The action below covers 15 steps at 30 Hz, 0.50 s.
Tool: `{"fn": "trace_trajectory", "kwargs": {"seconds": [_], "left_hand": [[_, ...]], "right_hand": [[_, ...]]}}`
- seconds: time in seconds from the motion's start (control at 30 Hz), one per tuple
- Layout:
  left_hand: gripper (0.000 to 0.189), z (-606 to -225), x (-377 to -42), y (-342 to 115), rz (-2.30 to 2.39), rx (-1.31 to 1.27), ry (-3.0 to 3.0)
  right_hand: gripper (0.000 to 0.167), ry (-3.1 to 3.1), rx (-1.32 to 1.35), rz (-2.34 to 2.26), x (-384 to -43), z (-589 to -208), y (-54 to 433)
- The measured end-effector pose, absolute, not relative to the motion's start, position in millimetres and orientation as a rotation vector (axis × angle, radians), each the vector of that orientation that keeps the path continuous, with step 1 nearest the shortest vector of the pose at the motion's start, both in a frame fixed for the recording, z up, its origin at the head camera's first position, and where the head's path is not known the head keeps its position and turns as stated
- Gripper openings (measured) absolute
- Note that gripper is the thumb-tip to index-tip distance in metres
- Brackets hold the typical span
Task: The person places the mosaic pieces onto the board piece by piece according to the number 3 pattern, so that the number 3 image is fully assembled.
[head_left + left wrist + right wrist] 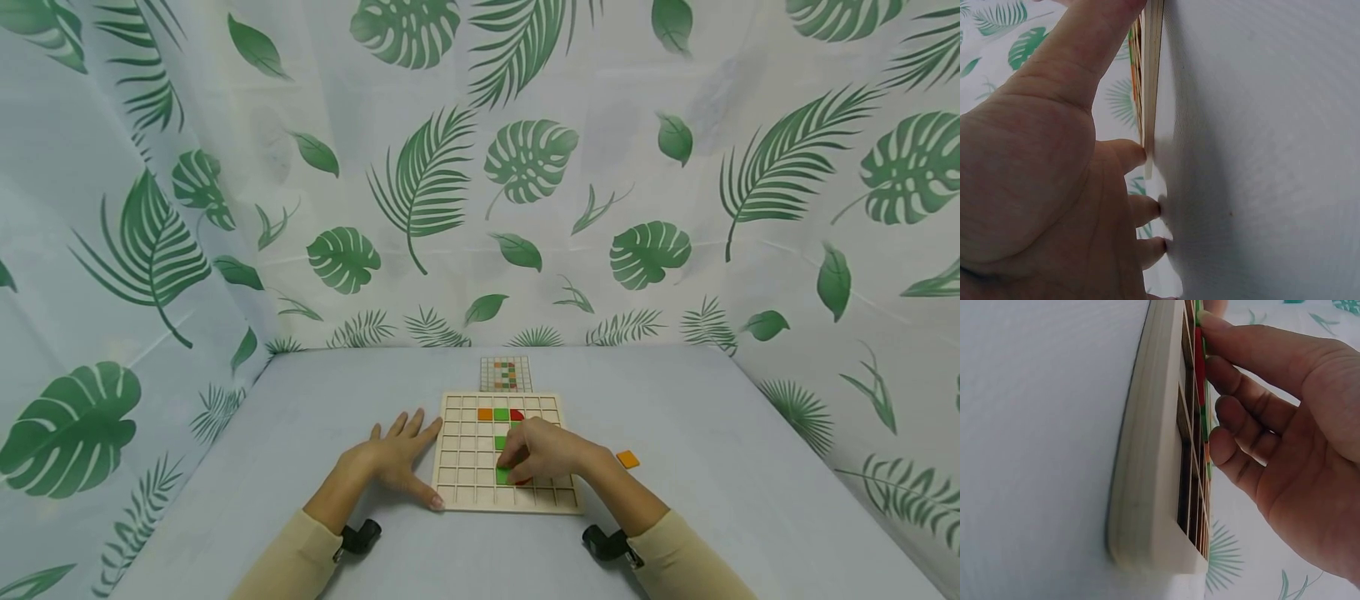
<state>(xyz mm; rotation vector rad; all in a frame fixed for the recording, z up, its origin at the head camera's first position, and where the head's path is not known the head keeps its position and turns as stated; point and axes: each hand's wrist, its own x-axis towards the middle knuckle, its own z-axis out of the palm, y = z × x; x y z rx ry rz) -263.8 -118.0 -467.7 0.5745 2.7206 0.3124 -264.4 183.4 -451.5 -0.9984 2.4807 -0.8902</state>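
Observation:
A pale wooden grid board (457, 477) lies on the table. Along its left edge rests my left hand (393, 458), fingers spread, the thumb by the near corner. In the left wrist view, an index finger (1124, 155) touches the board's side. My right hand (546, 450) is over the board, thumb and index finger pinching a green tile (502, 476) low in the grid. The right wrist view shows the thumb (1254, 347) against green, with a red tile (1200, 365) beside it. An orange tile (485, 414), green tile (501, 414) and red tile (517, 414) form an upper row.
Behind the board lies a small pattern card (506, 375) with a coloured grid. A loose orange tile (627, 459) sits to the right, near my right forearm. A leaf-print curtain (450, 275) hangs behind the white table (337, 392).

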Motion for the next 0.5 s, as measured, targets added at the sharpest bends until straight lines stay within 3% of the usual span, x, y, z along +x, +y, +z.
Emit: {"fn": "trace_trajectory", "kwargs": {"seconds": [0.5], "left_hand": [[0.137,-466.6,-263.6,-119.2,0.311,0.576,2.719]], "right_hand": [[0.027,2.607,-1.025,-0.871,-275.3,-437.9,209.5]]}}
